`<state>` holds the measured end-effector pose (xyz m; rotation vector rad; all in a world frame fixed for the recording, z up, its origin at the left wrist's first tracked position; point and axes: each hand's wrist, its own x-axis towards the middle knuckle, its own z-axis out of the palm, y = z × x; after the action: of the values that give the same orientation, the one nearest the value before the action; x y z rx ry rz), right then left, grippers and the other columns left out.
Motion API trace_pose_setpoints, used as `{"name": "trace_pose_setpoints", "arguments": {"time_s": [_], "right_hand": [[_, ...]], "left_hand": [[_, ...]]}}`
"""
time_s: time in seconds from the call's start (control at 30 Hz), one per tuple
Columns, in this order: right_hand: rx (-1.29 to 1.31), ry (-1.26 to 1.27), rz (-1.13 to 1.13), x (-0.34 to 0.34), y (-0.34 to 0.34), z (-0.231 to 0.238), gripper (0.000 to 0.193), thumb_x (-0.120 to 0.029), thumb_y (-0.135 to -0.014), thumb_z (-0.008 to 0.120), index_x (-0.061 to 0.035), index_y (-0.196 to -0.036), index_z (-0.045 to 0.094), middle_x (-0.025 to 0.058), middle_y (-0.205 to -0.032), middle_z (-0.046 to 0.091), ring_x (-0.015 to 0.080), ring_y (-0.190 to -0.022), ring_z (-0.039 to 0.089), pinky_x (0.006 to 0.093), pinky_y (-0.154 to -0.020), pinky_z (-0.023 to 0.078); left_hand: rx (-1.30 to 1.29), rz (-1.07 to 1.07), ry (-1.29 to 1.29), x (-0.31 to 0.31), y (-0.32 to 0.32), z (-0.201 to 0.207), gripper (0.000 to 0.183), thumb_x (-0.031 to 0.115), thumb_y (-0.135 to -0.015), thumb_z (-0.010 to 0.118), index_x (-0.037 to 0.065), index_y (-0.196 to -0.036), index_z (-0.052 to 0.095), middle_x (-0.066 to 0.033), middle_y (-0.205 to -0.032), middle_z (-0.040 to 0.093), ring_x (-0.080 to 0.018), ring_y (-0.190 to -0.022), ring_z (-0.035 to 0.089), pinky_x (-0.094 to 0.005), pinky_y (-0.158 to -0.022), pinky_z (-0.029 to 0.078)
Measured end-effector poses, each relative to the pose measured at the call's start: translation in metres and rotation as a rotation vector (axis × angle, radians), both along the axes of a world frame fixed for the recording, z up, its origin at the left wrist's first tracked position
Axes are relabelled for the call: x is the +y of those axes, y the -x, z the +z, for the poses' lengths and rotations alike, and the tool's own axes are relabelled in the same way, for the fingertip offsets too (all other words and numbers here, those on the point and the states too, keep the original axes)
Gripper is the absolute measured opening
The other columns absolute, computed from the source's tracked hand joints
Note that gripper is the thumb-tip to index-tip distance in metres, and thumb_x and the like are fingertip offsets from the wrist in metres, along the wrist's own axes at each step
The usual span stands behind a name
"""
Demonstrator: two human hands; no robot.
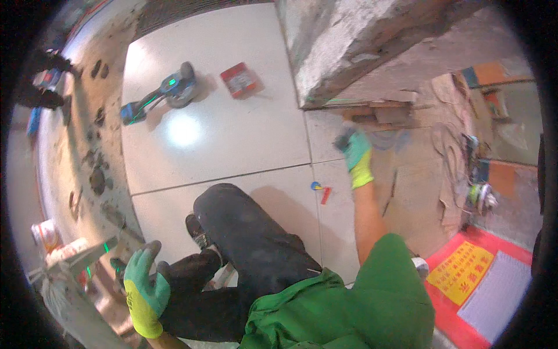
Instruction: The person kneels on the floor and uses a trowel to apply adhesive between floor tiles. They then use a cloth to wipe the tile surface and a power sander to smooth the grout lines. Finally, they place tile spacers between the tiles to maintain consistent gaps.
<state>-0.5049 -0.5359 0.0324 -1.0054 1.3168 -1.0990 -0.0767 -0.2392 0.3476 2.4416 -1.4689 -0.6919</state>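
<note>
Where a narrow pale tile strip (pixel 324 138) borders the large, glossy, off-white floor tile (pixel 250 134), the right hand (pixel 354 150), in a teal and yellow-green work glove with dark fingertips, hangs stretched forward. It is blurred, so I cannot tell whether its fingers are clenched, loose or grasping something.

Lower left, beside the person's bent knee in dark trousers (pixel 250 232), the left hand (pixel 148 285) wears a matching glove; its fingers are spread and it grasps nothing. Just beyond it stand a pale, straight-edged bar (pixel 81 259) and a greyish, crumpled bag (pixel 67 302).

A small blue disc-shaped piece (pixel 315 186) and a short, flat red piece (pixel 326 195) lie close together near the tile joint, below the right hand in the view. Farther off, on the large tile, rest a blue and black handheld power tool (pixel 171 87) and, to its right and apart from it, a square red box (pixel 238 79). Brown cardboard sheeting (pixel 418 174) covers the floor right of the tiles.
</note>
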Motion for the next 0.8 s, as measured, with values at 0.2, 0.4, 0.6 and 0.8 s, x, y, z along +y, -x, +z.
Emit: {"name": "trace_pose_setpoints", "arguments": {"time_s": [0.2, 0.4, 0.6, 0.8], "right_hand": [[0.363, -0.431, 0.055, 0.142, -0.012, 0.012, 0.018, -0.017, -0.095, 0.060, -0.0022, -0.087, 0.066, 0.0036, -0.077, 0.064, 0.0129, -0.068, 0.059, 0.0302, -0.060, 0.050], [0.950, -0.646, 0.328, 0.225, -0.016, 0.137, 0.032, -0.023, -0.083, 0.066, 0.0008, -0.103, 0.072, 0.0135, -0.084, 0.071, 0.0239, -0.074, 0.066, 0.0374, -0.070, 0.053], [1.046, -0.747, 0.348, 0.279, 0.005, 0.345, 0.062, -0.040, -0.079, 0.069, -0.0045, -0.129, 0.062, 0.0228, -0.120, 0.066, 0.0376, -0.108, 0.065, 0.0426, -0.095, 0.049], [1.012, -0.854, 0.131, 0.340, 0.008, 0.473, 0.054, -0.038, -0.085, 0.064, -0.0064, -0.129, 0.063, 0.0227, -0.123, 0.065, 0.0376, -0.111, 0.065, 0.0447, -0.096, 0.049]], "left_hand": [[0.123, -0.400, 0.167, -0.047, -0.030, -0.038, 0.033, 0.003, -0.076, 0.065, 0.001, -0.109, 0.066, -0.0212, -0.100, 0.067, -0.0437, -0.093, 0.062, -0.0495, -0.077, 0.052], [0.211, -0.331, 0.027, -0.077, -0.071, -0.117, 0.023, 0.019, -0.085, 0.063, 0.002, -0.099, 0.071, -0.0235, -0.093, 0.070, -0.0419, -0.089, 0.066, -0.0496, -0.080, 0.052], [-0.095, -0.429, 0.155, -0.059, -0.064, -0.097, 0.037, 0.023, -0.089, 0.060, 0.005, -0.122, 0.061, -0.0234, -0.119, 0.065, -0.0428, -0.103, 0.063, -0.0485, -0.083, 0.052], [0.338, -0.373, -0.101, 0.003, -0.039, 0.022, 0.030, 0.023, -0.087, 0.062, 0.004, -0.109, 0.068, -0.0244, -0.094, 0.069, -0.0439, -0.089, 0.065, -0.0499, -0.078, 0.051]]}}
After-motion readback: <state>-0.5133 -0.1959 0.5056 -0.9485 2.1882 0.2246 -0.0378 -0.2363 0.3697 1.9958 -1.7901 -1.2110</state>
